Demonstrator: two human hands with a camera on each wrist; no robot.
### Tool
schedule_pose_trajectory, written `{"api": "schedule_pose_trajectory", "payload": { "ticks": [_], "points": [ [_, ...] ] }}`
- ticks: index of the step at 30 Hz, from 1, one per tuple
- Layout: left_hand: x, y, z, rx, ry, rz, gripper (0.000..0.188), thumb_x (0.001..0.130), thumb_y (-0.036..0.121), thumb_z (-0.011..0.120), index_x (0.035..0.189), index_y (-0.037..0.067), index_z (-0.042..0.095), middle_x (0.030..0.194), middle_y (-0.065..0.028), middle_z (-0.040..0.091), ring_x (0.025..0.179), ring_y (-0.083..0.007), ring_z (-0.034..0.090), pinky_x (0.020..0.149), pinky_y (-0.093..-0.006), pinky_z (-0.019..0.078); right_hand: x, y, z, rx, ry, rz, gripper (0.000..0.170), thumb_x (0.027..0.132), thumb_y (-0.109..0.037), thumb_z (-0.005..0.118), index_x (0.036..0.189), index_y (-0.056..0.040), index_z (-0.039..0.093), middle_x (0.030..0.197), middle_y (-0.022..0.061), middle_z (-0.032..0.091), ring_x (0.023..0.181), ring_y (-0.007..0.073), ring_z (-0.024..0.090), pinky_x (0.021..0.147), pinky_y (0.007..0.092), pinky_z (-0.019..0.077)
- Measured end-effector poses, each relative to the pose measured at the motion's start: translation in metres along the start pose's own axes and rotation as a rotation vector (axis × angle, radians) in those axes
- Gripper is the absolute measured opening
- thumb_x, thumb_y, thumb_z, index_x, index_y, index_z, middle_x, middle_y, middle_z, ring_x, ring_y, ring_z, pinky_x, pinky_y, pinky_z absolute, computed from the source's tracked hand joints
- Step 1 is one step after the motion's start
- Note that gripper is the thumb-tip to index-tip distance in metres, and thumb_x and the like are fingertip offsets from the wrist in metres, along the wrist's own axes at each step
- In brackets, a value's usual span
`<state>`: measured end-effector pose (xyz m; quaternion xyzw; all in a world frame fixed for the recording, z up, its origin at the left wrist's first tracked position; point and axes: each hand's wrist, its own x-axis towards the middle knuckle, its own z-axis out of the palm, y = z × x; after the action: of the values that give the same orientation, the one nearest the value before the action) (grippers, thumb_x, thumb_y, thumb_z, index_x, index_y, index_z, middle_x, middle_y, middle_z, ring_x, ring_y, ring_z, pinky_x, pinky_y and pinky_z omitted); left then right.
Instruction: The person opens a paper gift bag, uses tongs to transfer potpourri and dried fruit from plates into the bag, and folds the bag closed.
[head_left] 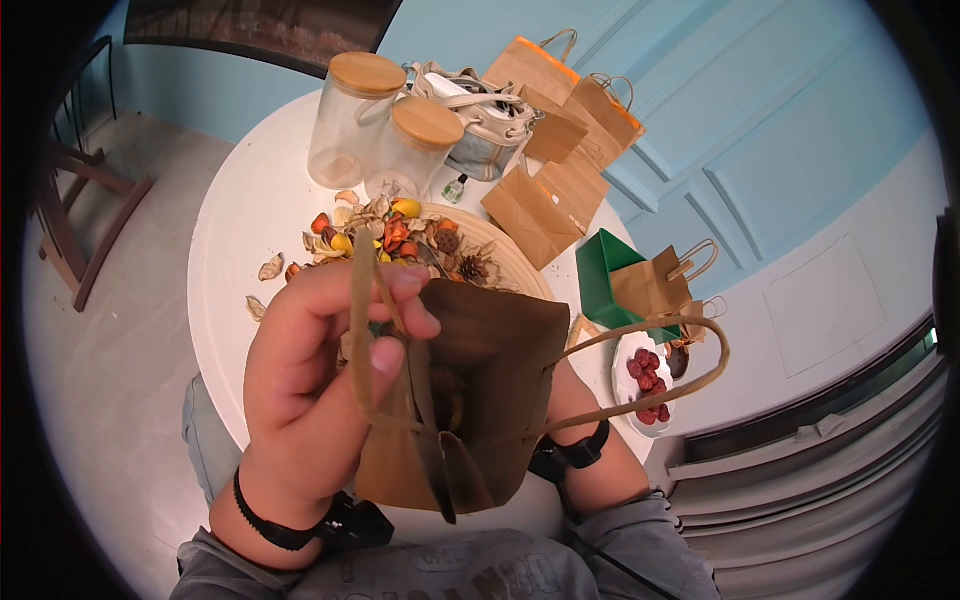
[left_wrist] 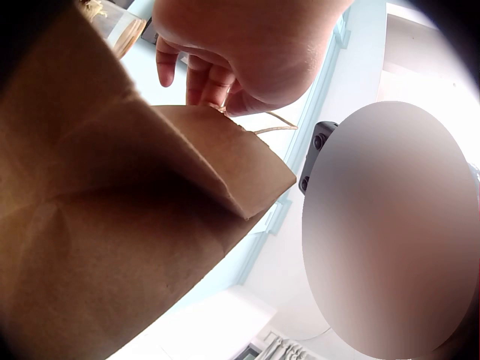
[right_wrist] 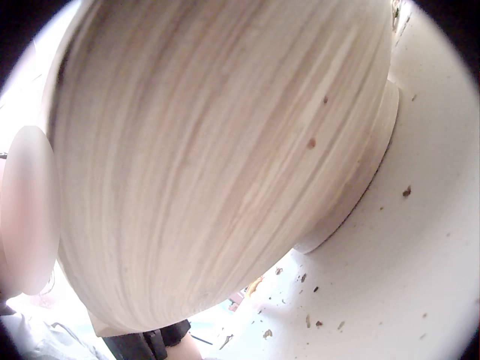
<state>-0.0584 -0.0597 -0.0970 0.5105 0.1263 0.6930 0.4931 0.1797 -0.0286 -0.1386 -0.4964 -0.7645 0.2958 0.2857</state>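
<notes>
In the head view, my left hand (head_left: 310,365) pinches the handle side of an upright brown paper bag (head_left: 520,350), whose mouth faces up. The other handle loops out to the right. Close up, the left wrist view has my left hand (left_wrist: 240,52) at the rim of the bag (left_wrist: 97,255). My right forearm runs up behind the bag, which hides that hand. Beyond it, dried flowers and cones (head_left: 395,235) lie on a round wooden dish (head_left: 515,265). The dish's striped wooden surface (right_wrist: 210,165) fills much of the right wrist view.
Two lidded glass jars (head_left: 345,130), a handbag (head_left: 485,150) and a small green bottle (head_left: 455,189) stand at the back. More paper bags (head_left: 530,215), a green box (head_left: 597,280) and a white plate (head_left: 627,385) of red fruits are at the right. Petals and crumbs lie on the table (head_left: 235,220).
</notes>
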Motion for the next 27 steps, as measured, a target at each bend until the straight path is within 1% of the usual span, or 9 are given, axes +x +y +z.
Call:
{"api": "schedule_pose_trajectory", "payload": {
  "ticks": [2, 6, 8, 12, 14, 17, 18, 20, 27],
  "points": [
    [0.0, 0.001, -0.001, -0.002, 0.003, 0.01, 0.028, 0.089, -0.002, 0.051, 0.116, -0.001, 0.052, 0.108, -0.0113, 0.058, 0.098, -0.0174, 0.057, 0.093, -0.0329, 0.0427, 0.001, -0.005, 0.0, -0.02, 0.002, -0.045, 0.027, 0.082, -0.007, 0.063, 0.108, -0.003, 0.065, 0.106, 0.016, 0.067, 0.1, 0.0305, 0.063, 0.084, 0.037, 0.0496],
    [0.002, 0.003, -0.004, 0.046, -0.046, 0.002, 0.03, 0.088, -0.004, 0.05, 0.118, -0.003, 0.052, 0.106, -0.0113, 0.058, 0.097, -0.017, 0.058, 0.092, -0.0313, 0.043, 0.001, -0.01, -0.002, 0.058, 0.016, -0.008, 0.026, 0.082, -0.008, 0.063, 0.108, -0.0025, 0.065, 0.105, 0.0166, 0.066, 0.099, 0.0304, 0.063, 0.083, 0.0367, 0.0501],
    [0.002, 0.002, -0.005, 0.064, -0.05, 0.011, 0.031, 0.087, -0.004, 0.05, 0.118, -0.003, 0.052, 0.106, -0.0111, 0.059, 0.097, -0.0168, 0.058, 0.091, -0.0308, 0.0431, 0.0, -0.005, -0.002, -0.059, 0.003, -0.041, 0.025, 0.083, -0.009, 0.062, 0.107, -0.0022, 0.065, 0.104, 0.0159, 0.067, 0.097, 0.029, 0.064, 0.082, 0.0356, 0.0503],
    [0.001, 0.001, -0.006, 0.079, -0.035, 0.009, 0.033, 0.085, -0.006, 0.051, 0.117, -0.004, 0.052, 0.105, -0.011, 0.06, 0.098, -0.016, 0.058, 0.091, -0.0302, 0.0429, 0.0, -0.013, -0.003, -0.05, 0.001, -0.04, 0.024, 0.085, -0.01, 0.062, 0.108, -0.0021, 0.065, 0.104, 0.0141, 0.067, 0.096, 0.0262, 0.064, 0.082, 0.0341, 0.0501],
    [0.001, 0.001, -0.005, 0.073, -0.027, 0.003, 0.033, 0.084, -0.007, 0.051, 0.117, -0.004, 0.052, 0.105, -0.0109, 0.06, 0.098, -0.0158, 0.058, 0.092, -0.0301, 0.0428, -0.001, -0.02, -0.003, 0.174, 0.021, 0.019, 0.025, 0.086, -0.011, 0.061, 0.109, -0.0016, 0.064, 0.106, 0.0127, 0.067, 0.098, 0.0238, 0.063, 0.083, 0.0336, 0.0496],
    [0.002, 0.001, -0.004, 0.086, 0.034, 0.0, 0.034, 0.084, -0.008, 0.052, 0.117, -0.003, 0.053, 0.105, -0.0104, 0.061, 0.097, -0.015, 0.058, 0.092, -0.0296, 0.0425, -0.001, -0.019, -0.001, 0.043, 0.028, 0.02, 0.027, 0.086, -0.011, 0.061, 0.112, -0.0017, 0.064, 0.109, 0.0126, 0.066, 0.1, 0.0231, 0.062, 0.085, 0.0337, 0.049],
    [0.003, 0.001, -0.006, 0.081, -0.004, 0.012, 0.034, 0.084, -0.008, 0.052, 0.117, -0.003, 0.053, 0.104, -0.0096, 0.061, 0.097, -0.0147, 0.058, 0.092, -0.0292, 0.0425, 0.0, -0.02, -0.001, 0.042, 0.025, 0.021, 0.027, 0.086, -0.011, 0.061, 0.112, -0.0017, 0.064, 0.109, 0.0126, 0.066, 0.1, 0.0231, 0.062, 0.085, 0.0337, 0.049],
    [0.003, 0.001, -0.008, 0.076, -0.042, 0.025, 0.034, 0.083, -0.008, 0.052, 0.117, -0.003, 0.053, 0.103, -0.0089, 0.061, 0.097, -0.0144, 0.058, 0.092, -0.0288, 0.0424, 0.0, -0.024, -0.001, 0.175, 0.051, 0.026, 0.029, 0.086, -0.013, 0.062, 0.113, -0.0019, 0.063, 0.11, 0.0128, 0.066, 0.102, 0.0234, 0.061, 0.087, 0.0337, 0.0484],
    [0.003, 0.002, -0.007, 0.077, -0.042, 0.008, 0.034, 0.083, -0.009, 0.052, 0.117, -0.003, 0.053, 0.102, -0.0086, 0.061, 0.098, -0.0145, 0.058, 0.091, -0.0288, 0.0427, 0.0, -0.017, -0.003, 0.073, 0.024, -0.002, 0.03, 0.085, -0.013, 0.062, 0.113, -0.0024, 0.063, 0.112, 0.0142, 0.065, 0.102, 0.0256, 0.061, 0.087, 0.0342, 0.0484]
  ]
}}
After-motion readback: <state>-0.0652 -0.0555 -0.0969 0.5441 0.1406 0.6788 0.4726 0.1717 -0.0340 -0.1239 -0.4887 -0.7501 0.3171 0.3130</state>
